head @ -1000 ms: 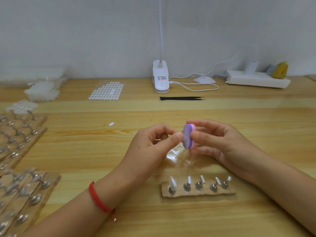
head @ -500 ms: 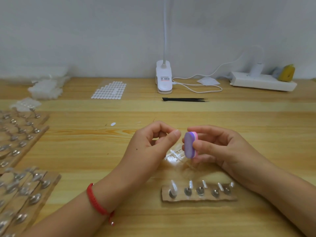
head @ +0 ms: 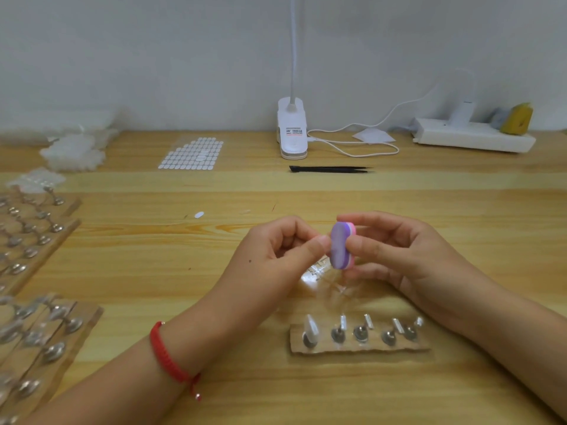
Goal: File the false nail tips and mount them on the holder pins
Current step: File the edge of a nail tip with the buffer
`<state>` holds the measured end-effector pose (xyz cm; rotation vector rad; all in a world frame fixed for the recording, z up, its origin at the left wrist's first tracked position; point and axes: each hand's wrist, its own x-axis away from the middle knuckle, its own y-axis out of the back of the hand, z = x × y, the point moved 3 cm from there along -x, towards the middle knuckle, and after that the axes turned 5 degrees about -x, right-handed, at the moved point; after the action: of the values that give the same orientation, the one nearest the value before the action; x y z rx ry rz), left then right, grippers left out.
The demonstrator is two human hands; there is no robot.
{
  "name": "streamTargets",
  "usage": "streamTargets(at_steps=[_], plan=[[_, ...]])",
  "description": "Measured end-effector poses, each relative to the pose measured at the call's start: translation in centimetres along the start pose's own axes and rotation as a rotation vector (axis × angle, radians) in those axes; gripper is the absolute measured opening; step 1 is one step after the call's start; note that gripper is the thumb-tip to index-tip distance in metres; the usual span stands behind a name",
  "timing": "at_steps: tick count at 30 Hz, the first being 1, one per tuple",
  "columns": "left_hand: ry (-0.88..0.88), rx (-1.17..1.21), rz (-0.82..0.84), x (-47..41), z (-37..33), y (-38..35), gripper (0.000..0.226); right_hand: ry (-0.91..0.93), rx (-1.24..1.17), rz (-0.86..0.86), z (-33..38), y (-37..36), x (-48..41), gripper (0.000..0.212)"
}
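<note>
Centre frame, right hand (head: 408, 256) grips the purple-pink file block (head: 341, 245), left hand (head: 276, 259) pinched up against it, its hold impossible to tell, pin holder (head: 359, 348) below, one nail tip (head: 310, 327) mounted.

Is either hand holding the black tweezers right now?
No, the black tweezers lie on the table in front of the lamp base, while the right hand grips the purple file block.

You face a plain pale wall (head: 153, 56) behind a light wooden bench (head: 122, 256) of long-grained planks. A white clip lamp (head: 292, 130) stands at its back edge, neck rising out of view. Its white cable (head: 352, 148) loops right toward what seems a power strip (head: 472, 138). Light is soft, even.
</note>
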<state>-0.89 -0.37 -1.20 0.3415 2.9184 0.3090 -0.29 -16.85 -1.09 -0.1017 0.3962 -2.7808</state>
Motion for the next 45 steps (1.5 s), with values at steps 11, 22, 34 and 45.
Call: streamTargets(at_steps=[11,22,34,45], plan=[[0.016,0.014,0.027,0.03,0.07,-0.14,0.022,-0.003,-0.083,-0.053,0.08,0.27,-0.09,0.031],[0.010,0.042,0.014,0.12,-0.26,-0.02,0.020,0.010,-0.009,-0.034,0.04,-0.23,0.05,0.033],[-0.031,0.006,-0.017,0.03,-0.06,0.00,0.015,0.020,0.028,-0.021,-0.03,-0.29,0.04,0.035],[0.036,0.082,-0.030,-0.21,0.22,0.21,0.016,0.040,0.006,-0.063,-0.07,-0.08,0.02,0.032]])
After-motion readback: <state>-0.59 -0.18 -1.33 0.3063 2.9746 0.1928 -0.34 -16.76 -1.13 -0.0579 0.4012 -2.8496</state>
